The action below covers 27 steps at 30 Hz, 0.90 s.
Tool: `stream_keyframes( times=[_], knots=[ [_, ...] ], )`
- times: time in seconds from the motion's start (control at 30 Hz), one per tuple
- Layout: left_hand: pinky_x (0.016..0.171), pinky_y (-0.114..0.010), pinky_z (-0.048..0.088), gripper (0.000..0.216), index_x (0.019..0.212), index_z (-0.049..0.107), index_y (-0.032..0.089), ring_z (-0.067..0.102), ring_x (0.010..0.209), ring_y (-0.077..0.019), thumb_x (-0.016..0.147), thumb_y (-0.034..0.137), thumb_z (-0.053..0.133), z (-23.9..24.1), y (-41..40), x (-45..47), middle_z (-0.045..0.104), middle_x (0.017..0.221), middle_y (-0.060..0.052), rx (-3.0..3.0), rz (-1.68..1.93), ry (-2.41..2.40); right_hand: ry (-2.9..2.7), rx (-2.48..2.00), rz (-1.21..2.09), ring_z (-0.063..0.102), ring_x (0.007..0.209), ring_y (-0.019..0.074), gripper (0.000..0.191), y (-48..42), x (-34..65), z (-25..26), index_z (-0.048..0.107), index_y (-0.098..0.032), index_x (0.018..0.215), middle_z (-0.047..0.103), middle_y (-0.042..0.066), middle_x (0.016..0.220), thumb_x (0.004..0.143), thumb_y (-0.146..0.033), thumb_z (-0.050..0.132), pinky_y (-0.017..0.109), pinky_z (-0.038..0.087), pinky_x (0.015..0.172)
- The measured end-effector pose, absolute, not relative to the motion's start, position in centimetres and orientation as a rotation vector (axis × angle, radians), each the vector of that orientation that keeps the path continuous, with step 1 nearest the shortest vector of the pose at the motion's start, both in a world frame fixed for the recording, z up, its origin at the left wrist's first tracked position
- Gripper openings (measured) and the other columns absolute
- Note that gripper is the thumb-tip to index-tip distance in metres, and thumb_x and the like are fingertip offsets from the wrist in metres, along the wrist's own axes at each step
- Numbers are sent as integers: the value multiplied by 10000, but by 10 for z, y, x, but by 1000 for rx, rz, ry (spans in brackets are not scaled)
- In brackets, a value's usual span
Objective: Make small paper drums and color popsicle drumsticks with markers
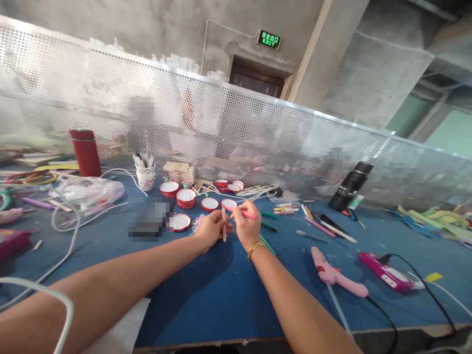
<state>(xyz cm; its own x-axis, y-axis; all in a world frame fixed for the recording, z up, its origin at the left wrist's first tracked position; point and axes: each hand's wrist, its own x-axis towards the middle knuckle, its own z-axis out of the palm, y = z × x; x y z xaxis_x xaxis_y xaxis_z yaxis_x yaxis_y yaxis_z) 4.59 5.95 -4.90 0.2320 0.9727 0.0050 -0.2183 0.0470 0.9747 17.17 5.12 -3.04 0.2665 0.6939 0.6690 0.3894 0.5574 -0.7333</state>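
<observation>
My left hand [208, 230] pinches a thin wooden craft stick [223, 223] and holds it upright above the blue table [221, 290]. Close beside it, my right hand [246, 227] grips a pink marker [243, 212], whose tip touches the upper part of the stick. A gold bracelet [255, 249] circles my right wrist. Just beyond both hands lie several round red-rimmed lids [186, 197] with white insides.
A pink glue gun [334, 273] and a magenta tool [385, 271] with cables lie to the right. Loose markers [291, 209], a black bottle [350, 186], a red flask [84, 151], a pen cup [146, 176], a plastic bag [88, 191], white cables and a perforated metal screen [221, 128] surround the work area.
</observation>
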Motion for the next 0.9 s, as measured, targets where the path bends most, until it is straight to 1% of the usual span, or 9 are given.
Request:
stream_keyframes(
  times=[0.17, 0.27, 0.37, 0.53, 0.67, 0.73, 0.8, 0.9],
  knots=[
    [556, -238, 548, 208, 867, 593, 185, 720, 612, -159, 829, 286, 771, -52, 61, 47, 726, 754, -26, 1114, 1140, 849, -1375, -1037, 272, 566, 580, 170, 188, 52, 170, -33, 500, -244, 672, 620, -21, 595, 820, -317, 590, 266, 432, 604],
    [557, -242, 544, 193, 862, 595, 187, 729, 628, -170, 835, 281, 763, -51, 61, 46, 731, 761, -34, 1113, 1133, 878, -1341, -1055, 250, 555, 570, 168, 196, 54, 172, -33, 495, -244, 665, 606, -26, 583, 818, -323, 590, 266, 428, 601],
    [558, -239, 540, 144, 849, 588, 190, 734, 645, -175, 870, 249, 718, -48, 59, 46, 725, 742, -29, 1118, 1115, 901, -1316, -1056, 244, 561, 575, 169, 203, 53, 174, -32, 497, -243, 661, 606, -24, 588, 821, -325, 590, 271, 432, 611],
    [555, -216, 532, 82, 859, 572, 190, 729, 632, -153, 926, 173, 617, -44, 55, 47, 732, 737, -20, 1128, 1115, 912, -1358, -1026, 271, 574, 584, 172, 189, 52, 171, -33, 501, -242, 684, 611, -23, 596, 827, -326, 591, 273, 436, 617],
    [550, -219, 529, 110, 856, 571, 188, 718, 610, -144, 950, 134, 552, -42, 54, 48, 724, 734, -16, 1119, 1113, 922, -1349, -1043, 266, 560, 573, 168, 191, 54, 171, -34, 495, -242, 676, 606, -24, 590, 821, -324, 588, 271, 425, 607],
    [545, -221, 524, 109, 846, 572, 189, 717, 610, -148, 943, 141, 566, -42, 55, 47, 714, 719, -12, 1112, 1109, 929, -1331, -1058, 252, 555, 572, 167, 197, 54, 172, -33, 494, -241, 663, 605, -22, 588, 815, -324, 588, 273, 422, 608],
    [549, -223, 525, 93, 841, 577, 191, 721, 619, -155, 918, 171, 625, -43, 56, 47, 711, 713, -12, 1109, 1105, 920, -1318, -1061, 249, 555, 573, 167, 204, 53, 173, -32, 495, -239, 653, 606, -21, 587, 813, -326, 588, 274, 424, 611],
    [559, -230, 532, 130, 838, 586, 190, 720, 619, -159, 873, 219, 709, -45, 56, 46, 715, 722, -17, 1106, 1118, 895, -1326, -1031, 277, 566, 570, 167, 192, 51, 171, -31, 499, -238, 662, 610, -24, 583, 810, -321, 588, 276, 432, 617]
  ],
)
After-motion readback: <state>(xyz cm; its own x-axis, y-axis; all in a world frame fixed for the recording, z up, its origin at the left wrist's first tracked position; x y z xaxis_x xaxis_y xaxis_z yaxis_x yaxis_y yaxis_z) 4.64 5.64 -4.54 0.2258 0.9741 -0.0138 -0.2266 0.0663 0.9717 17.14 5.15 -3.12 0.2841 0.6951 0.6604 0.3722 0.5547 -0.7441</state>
